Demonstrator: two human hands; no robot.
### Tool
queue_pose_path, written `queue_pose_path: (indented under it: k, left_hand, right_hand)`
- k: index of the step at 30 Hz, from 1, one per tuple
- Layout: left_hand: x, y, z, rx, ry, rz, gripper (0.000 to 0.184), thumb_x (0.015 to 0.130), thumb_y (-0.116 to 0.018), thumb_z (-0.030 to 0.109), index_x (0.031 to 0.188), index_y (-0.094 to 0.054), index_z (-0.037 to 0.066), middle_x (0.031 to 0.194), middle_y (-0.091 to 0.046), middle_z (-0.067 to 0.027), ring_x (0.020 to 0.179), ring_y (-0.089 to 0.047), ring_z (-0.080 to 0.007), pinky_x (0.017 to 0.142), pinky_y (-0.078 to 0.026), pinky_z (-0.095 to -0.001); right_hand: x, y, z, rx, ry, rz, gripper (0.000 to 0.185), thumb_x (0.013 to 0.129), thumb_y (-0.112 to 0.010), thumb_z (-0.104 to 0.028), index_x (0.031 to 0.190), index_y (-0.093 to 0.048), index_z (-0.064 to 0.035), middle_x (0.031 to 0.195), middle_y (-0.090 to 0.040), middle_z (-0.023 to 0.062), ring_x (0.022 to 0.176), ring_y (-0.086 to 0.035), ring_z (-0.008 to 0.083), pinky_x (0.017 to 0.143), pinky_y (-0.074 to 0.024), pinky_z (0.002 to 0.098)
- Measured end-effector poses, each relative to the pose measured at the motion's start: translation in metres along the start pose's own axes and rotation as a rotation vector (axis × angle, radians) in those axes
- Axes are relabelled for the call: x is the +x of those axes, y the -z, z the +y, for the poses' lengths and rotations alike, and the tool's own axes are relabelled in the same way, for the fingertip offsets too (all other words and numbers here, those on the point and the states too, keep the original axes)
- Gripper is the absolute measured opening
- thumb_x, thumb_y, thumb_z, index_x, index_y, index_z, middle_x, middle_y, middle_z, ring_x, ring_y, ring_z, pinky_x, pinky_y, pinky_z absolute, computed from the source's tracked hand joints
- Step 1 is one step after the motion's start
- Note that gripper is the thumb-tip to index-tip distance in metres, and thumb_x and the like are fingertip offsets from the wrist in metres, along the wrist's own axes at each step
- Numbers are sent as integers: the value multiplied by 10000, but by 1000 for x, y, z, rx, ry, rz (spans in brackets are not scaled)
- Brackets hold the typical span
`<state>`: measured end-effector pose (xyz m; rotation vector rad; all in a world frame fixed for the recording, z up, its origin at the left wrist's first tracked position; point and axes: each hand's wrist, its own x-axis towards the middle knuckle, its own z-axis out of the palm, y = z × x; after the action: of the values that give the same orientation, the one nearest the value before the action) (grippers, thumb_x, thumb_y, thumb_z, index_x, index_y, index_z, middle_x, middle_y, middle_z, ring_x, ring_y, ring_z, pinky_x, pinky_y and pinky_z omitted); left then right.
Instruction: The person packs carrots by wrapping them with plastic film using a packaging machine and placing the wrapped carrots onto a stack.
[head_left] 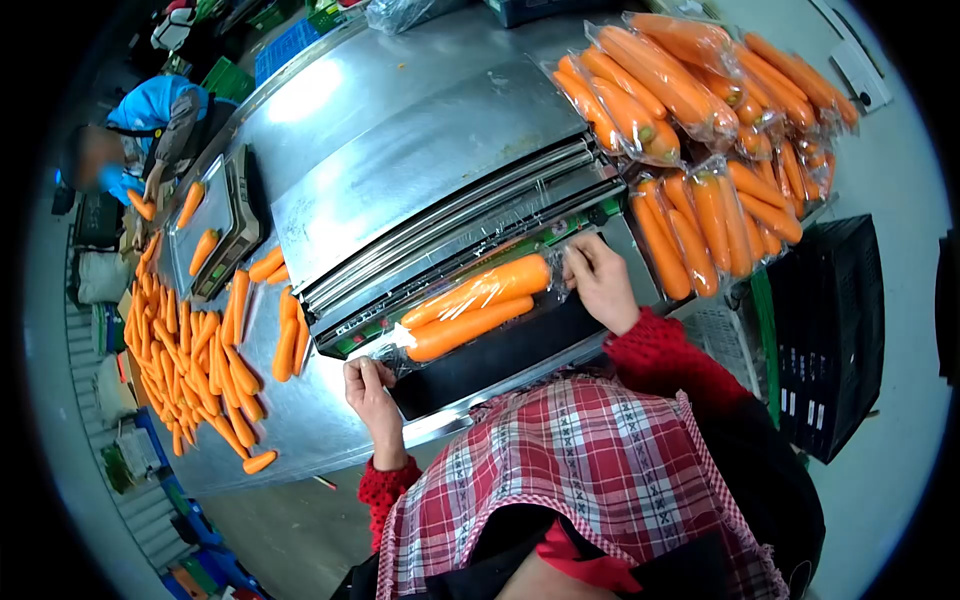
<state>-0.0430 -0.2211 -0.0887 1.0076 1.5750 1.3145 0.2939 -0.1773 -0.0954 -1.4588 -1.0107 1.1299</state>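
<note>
A pack of carrots (470, 307) in clear plastic film lies across the front of the wrapping machine (450, 215), over its black plate (500, 365). My left hand (372, 398) is closed on the gathered film at the pack's left end. At the right end, the fingers of my right hand (603, 283) pinch the film there. Two large carrots show through the plastic, side by side. Metal rollers (465, 220) run along the machine just beyond the pack.
Several bagged carrots (690, 220) are piled at the right. Loose carrots (190, 360) heap on the metal table (310, 440) at the left, near a scale (235, 220) bearing carrots. A co-worker (150, 130) in blue holds a carrot there. Black crates (830, 330) stand at the right.
</note>
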Motion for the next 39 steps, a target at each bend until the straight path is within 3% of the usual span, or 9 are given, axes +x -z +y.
queue_pose_path:
  k: [3, 13, 23, 25, 28, 33, 34, 38, 39]
  left_hand:
    - [-10, -11, 15, -104, 36, 140, 276, 997, -490, 171, 739, -415, 105, 591, -406, 37, 480, -311, -36, 435, -250, -212]
    - [-107, 31, -66, -275, 844, -230, 197, 907, -558, 174, 749, -519, 63, 646, -498, -17, 486, -413, -118, 442, -310, -276]
    - [-40, -93, 6, -1178, 313, -1173, 199, 876, -605, 154, 765, -507, 22, 698, -549, -101, 586, -476, -173, 537, -403, -332]
    - [-48, -119, 47, -971, 213, -1293, 183, 894, -581, 153, 819, -540, -8, 736, -534, -126, 644, -475, -177, 574, -378, -319]
    - [-50, -120, 38, -829, 253, -1162, 276, 961, -531, 258, 842, -553, 11, 761, -547, -85, 667, -487, -156, 639, -396, -291]
    - [-27, -135, 61, -239, 237, -981, 203, 1005, -474, 216, 922, -557, 51, 831, -548, 7, 757, -512, -77, 687, -444, -245]
    - [-21, -139, 42, -242, 56, -901, 178, 996, -500, 202, 937, -552, 42, 835, -543, 16, 768, -498, -56, 682, -443, -230]
    - [6, -100, 90, -22, -273, -488, 125, 902, -616, 120, 945, -578, 10, 715, -564, -27, 655, -537, -79, 616, -452, -239]
    - [17, -80, 93, 32, -353, -371, 131, 885, -638, 119, 935, -592, 8, 703, -576, -35, 642, -552, -89, 602, -456, -242]
  right_hand:
    - [20, -4, 19, -61, 207, 176, 99, 936, -560, -91, 879, -573, -11, 677, -499, -22, 579, -459, 64, 525, -382, 227]
    - [-98, 60, 86, 172, -1067, -269, 86, 760, -624, -50, 822, -617, 9, 570, -515, 39, 410, -417, 133, 361, -309, 294]
    - [-86, 14, 6, 1204, -484, -829, 123, 900, -561, -71, 781, -568, -39, 820, -601, 23, 718, -575, 107, 650, -470, 260]
    - [-86, 19, -7, 779, -374, -794, 166, 950, -527, -145, 884, -617, -21, 870, -617, 45, 788, -601, 132, 751, -473, 273]
    - [-94, 54, -39, 960, -435, -533, 488, 1039, -284, -360, 1148, -579, 14, 1003, -641, 97, 935, -628, 192, 871, -473, 322]
    - [-76, 75, -31, -415, 239, -206, 303, 980, -468, -286, 981, -597, -12, 913, -638, 75, 875, -634, 190, 779, -506, 337]
    - [-65, 78, -33, 491, -101, 30, 231, 946, -525, -255, 902, -606, -43, 873, -631, 68, 865, -633, 188, 710, -509, 333]
    - [27, 128, -145, 825, 31, 306, 459, 970, -526, -289, 1341, -435, -36, 1221, -559, 104, 1095, -558, 220, 970, -458, 346]
    - [64, 194, -115, 131, 366, 351, 531, 898, -593, -135, 1375, -391, -18, 1282, -520, 117, 1133, -529, 223, 978, -444, 345]
